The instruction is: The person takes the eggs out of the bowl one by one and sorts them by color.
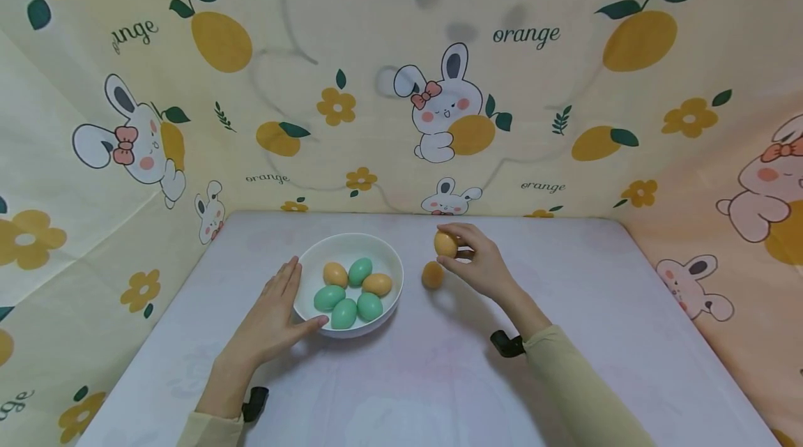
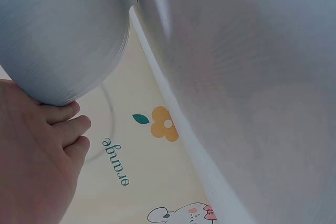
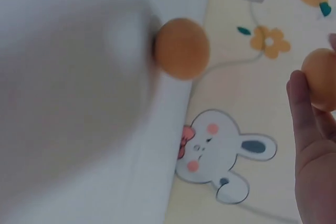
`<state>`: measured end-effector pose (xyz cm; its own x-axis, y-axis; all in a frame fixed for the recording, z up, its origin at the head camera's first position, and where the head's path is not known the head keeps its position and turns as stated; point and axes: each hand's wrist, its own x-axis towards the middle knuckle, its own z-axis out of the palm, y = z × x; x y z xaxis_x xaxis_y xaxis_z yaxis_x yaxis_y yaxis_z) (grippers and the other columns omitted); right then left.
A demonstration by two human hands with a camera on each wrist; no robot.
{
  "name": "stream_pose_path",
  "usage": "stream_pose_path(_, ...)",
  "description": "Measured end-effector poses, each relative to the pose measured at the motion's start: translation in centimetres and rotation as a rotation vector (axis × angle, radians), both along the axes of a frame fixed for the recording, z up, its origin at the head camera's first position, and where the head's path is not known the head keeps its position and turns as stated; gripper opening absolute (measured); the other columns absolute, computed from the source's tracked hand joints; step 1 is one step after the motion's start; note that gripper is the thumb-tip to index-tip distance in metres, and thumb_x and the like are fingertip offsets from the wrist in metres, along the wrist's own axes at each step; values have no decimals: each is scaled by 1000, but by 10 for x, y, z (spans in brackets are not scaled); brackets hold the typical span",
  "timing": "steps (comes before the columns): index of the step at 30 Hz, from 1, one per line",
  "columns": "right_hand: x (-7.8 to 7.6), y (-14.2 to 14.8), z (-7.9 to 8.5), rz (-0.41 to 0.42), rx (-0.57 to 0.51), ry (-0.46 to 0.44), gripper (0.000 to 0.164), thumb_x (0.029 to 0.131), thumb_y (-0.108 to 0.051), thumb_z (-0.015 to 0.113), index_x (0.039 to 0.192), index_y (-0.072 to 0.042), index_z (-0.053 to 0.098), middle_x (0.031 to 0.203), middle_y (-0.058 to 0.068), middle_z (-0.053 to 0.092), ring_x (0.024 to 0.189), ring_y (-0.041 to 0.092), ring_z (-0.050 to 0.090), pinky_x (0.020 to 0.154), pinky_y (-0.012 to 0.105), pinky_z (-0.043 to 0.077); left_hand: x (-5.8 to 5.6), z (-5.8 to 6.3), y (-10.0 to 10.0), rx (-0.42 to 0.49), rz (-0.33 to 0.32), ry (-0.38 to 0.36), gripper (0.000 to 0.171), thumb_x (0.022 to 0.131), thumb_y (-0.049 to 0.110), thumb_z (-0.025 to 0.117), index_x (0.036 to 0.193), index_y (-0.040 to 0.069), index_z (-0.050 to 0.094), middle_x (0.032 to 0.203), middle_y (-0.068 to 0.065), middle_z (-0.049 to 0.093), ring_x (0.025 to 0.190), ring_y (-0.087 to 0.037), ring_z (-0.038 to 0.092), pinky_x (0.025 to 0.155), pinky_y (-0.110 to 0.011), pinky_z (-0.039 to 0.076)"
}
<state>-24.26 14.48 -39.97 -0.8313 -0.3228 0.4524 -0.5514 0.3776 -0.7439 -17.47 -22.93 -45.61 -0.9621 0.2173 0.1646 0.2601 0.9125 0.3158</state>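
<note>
A white bowl (image 1: 396,293) stands left of centre on the table in the head view, with several green eggs (image 1: 370,306) and two orange-yellow eggs (image 1: 378,284) inside. My left hand (image 1: 270,318) rests against its left side, fingers extended along the wall and thumb at the near rim. In the left wrist view those fingers (image 2: 71,129) touch the bowl's outer wall (image 2: 68,40). Right of the bowl, my right hand (image 1: 479,262) pinches an orange egg (image 1: 445,244) between thumb and fingers. Below that held egg, another orange egg (image 1: 432,275) sits on the table.
The white-covered table (image 1: 401,391) ends at a printed cloth backdrop (image 1: 376,49) with rabbits and oranges. Similar cloth hangs along both sides. Dark wrist cameras sit on the left wrist (image 1: 255,404) and the right wrist (image 1: 507,344).
</note>
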Motion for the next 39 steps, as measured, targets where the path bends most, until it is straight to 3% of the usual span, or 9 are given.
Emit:
stream_pose_path(7, -4, 16, -14, 2, 37, -38, 63, 74, 9, 75, 132, -3, 53, 128, 19, 50, 103, 33, 58, 83, 42, 56, 0, 0, -1, 8, -25, 18, 112, 77, 73, 55, 152, 2, 9, 159, -11, 6, 145, -33, 10, 115, -52, 17)
stream_pose_path(11, -16, 26, -33, -18, 75, -88, 64, 76, 2, 76, 135, -9, 51, 127, 15, 51, 102, 33, 61, 84, 41, 56, 0, -1, -1, 8, -27, 19, 112, 77, 73, 55, 152, 2, 9, 159, -10, 6, 145, -32, 10, 116, -52, 17)
stream_pose_path(16, -34, 38, -56, -46, 137, -212, 62, 79, -11, 77, 135, -20, 52, 131, 3, 53, 104, 24, 62, 86, 34, 55, 0, -2, -2, 6, -21, 13, 113, 77, 75, 53, 152, 3, 9, 160, -10, 5, 145, -31, 9, 116, -51, 16)
stream_pose_path(29, -38, 48, -69, -22, 264, -361, 60, 82, -16, 73, 137, -13, 51, 129, 9, 58, 110, 26, 60, 93, 39, 51, 0, -2, -1, 7, -12, 17, 112, 77, 74, 55, 152, 4, 9, 160, -10, 6, 145, -32, 10, 116, -52, 17)
stream_pose_path(39, -39, 45, -73, -49, 319, -448, 65, 76, -22, 80, 136, -22, 53, 133, 5, 56, 113, 28, 60, 95, 40, 50, -1, -3, -1, 6, 0, 11, 113, 76, 75, 54, 152, 5, 8, 160, -9, 5, 145, -31, 10, 116, -51, 17)
